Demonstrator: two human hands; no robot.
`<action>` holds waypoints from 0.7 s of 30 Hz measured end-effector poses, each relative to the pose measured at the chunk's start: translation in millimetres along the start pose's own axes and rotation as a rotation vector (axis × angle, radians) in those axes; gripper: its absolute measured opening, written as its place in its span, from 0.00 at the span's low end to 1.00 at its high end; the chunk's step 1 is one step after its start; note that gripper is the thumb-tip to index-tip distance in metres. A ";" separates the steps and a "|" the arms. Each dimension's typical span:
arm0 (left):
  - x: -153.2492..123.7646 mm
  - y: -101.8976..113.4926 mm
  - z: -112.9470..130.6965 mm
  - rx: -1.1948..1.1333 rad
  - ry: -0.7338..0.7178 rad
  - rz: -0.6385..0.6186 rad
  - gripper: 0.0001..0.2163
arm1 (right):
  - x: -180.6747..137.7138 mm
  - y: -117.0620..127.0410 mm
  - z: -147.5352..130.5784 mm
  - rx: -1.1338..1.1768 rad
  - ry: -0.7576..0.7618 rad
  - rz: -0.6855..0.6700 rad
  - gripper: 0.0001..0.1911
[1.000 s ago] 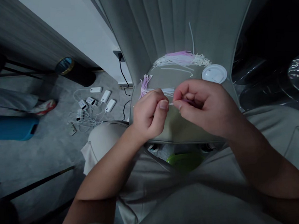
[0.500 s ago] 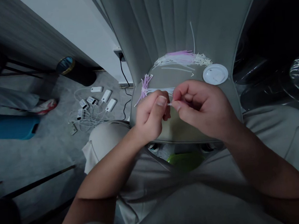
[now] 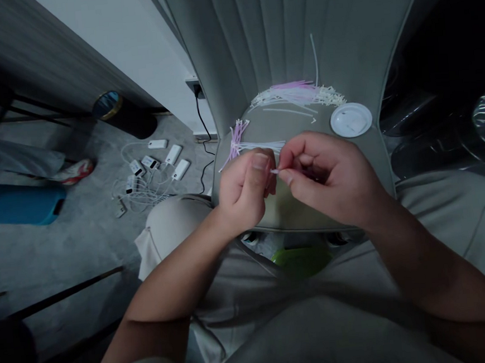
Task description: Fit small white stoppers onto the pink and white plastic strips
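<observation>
Over the seat of a grey chair [image 3: 270,210], my left hand [image 3: 246,184] is closed, its thumb pressed over curled fingers. Facing it, my right hand [image 3: 330,177] pinches between thumb and forefinger. A small thin pale strip [image 3: 274,171] bridges the gap between the two hands; most of it is hidden by fingers. Just beyond my left hand lie thin pink strips [image 3: 235,137] with white ends, beside whitish strips [image 3: 262,145]. Farther back on the seat is a larger pile of white and pink strips [image 3: 294,93]. A round white dish [image 3: 351,120] sits at the right.
One strip [image 3: 314,58] leans on the chair back. On the floor at left are white devices with tangled cables [image 3: 148,183], a dark bin [image 3: 123,115], a blue stool [image 3: 21,204] and another person's shoe [image 3: 76,171]. Something green [image 3: 301,261] shows under the chair.
The whole view has shifted slightly. Both hands stay close together with the pale strip between them, their grip barely altered.
</observation>
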State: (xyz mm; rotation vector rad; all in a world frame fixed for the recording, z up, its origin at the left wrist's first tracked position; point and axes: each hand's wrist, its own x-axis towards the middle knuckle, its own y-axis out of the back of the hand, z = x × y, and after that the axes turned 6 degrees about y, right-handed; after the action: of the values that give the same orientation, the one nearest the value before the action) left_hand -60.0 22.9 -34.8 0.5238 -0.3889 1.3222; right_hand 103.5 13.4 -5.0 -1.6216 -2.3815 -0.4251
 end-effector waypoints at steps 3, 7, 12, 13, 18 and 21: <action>-0.8 0.2 -1.7 0.028 -0.045 -0.006 0.17 | 0.1 -2.0 1.5 -0.042 0.050 0.030 0.03; -0.7 -0.1 -3.0 0.093 -0.088 0.030 0.16 | -0.4 -6.5 1.5 -0.070 0.060 0.070 0.05; -2.2 -0.6 -2.9 0.178 -0.116 0.071 0.16 | -2.5 -11.0 -2.3 -0.128 0.080 0.107 0.05; -3.2 -0.6 -2.8 0.193 -0.114 0.081 0.16 | -3.0 -11.7 -3.3 -0.147 0.093 0.116 0.04; -7.0 -1.4 -2.9 0.239 -0.134 0.105 0.16 | -5.3 -15.1 -6.4 -0.219 0.121 0.140 0.03; -5.8 -2.8 -2.8 0.249 -0.170 0.111 0.15 | -6.2 -18.9 -4.8 -0.183 0.083 0.165 0.03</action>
State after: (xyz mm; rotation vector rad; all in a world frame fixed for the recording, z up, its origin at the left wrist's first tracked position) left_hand -58.5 19.3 -40.7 0.8365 -0.3993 1.4473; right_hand 88.3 -0.2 -4.7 -1.8230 -2.1823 -0.6814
